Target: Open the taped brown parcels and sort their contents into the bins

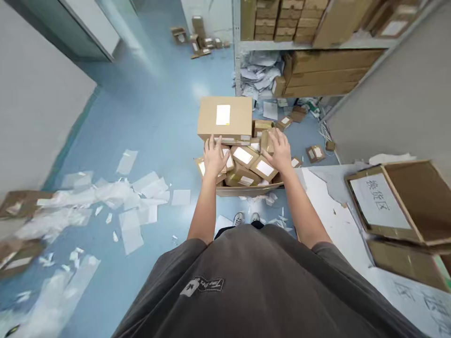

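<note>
A large cardboard box (207,115) with a white label lies on top of a carton (243,191) filled with several smaller taped boxes. My left hand (214,158) is open at the near edge of the large box, fingers spread and pointing away from me. The fingertips seem to touch its front side. On the right, my right hand (281,152) rests against a small brown box (267,142), fingers apart, with the thumb low on its near side. Labelled parcels (244,155) lie between my hands. Part of the small box is hidden by my right fingers.
Metal shelving (238,70) with cartons stands ahead. White paper sheets (132,230) litter the floor at left. Small boxes (199,40) lie by the far wall. At right, a white surface (319,197) bears an opened labelled carton (380,199).
</note>
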